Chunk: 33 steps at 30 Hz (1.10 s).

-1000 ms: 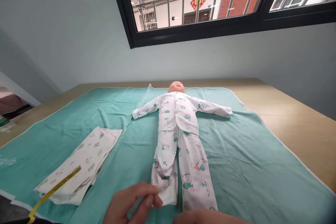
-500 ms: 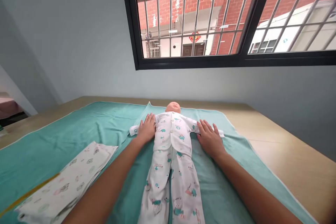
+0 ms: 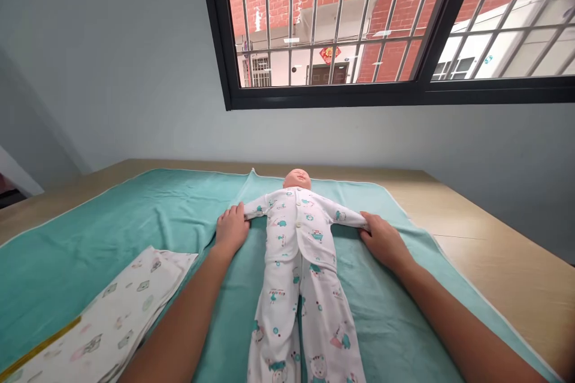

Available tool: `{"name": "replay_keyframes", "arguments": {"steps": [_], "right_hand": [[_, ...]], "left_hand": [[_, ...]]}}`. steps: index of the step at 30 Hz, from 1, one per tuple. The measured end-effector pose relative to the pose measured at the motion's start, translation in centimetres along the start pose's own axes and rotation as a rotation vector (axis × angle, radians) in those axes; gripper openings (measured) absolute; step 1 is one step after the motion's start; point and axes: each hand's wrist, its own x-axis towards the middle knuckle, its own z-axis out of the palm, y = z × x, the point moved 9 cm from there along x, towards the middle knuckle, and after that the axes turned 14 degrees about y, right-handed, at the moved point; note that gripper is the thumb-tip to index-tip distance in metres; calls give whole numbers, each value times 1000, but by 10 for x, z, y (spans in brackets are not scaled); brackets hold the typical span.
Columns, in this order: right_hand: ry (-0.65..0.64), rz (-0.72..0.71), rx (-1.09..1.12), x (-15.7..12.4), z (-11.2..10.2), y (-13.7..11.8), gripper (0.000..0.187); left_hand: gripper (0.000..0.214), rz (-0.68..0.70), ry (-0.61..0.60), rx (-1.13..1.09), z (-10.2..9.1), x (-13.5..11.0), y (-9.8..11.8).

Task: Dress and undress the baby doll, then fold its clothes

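Observation:
On its back, head toward the wall, lies a baby doll with its arms spread out. It wears a white printed baby top with buttons down the front and matching printed trousers. My left hand is closed round the end of the sleeve on the left side. The opposite cuff is gripped by my right hand, fingers over the sleeve end. Both sleeves are stretched out sideways. The doll's own hands are hidden, and the trouser ends run out of the picture.
Under the doll is a teal blanket spread on a wooden table. Folded white printed cloth lies at the lower left, with a yellow strip by it. Behind are a grey wall and a barred window.
Both hands have slid outward along the sleeves, from lying over the arms to gripping the cuffs. The sleeves look straighter. The view has shifted slightly.

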Motion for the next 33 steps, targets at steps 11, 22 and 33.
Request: {"name": "replay_keyframes", "arguments": {"steps": [11, 22, 33], "right_hand": [[-24, 63, -25, 1, 8, 8, 40], [316, -82, 420, 1, -56, -51, 26], [-231, 808, 1045, -20, 14, -56, 25]], "left_hand": [[33, -89, 50, -63, -1, 1, 1], [25, -21, 95, -684, -27, -8, 38], [7, -377, -209, -972, -1, -13, 56]]}}
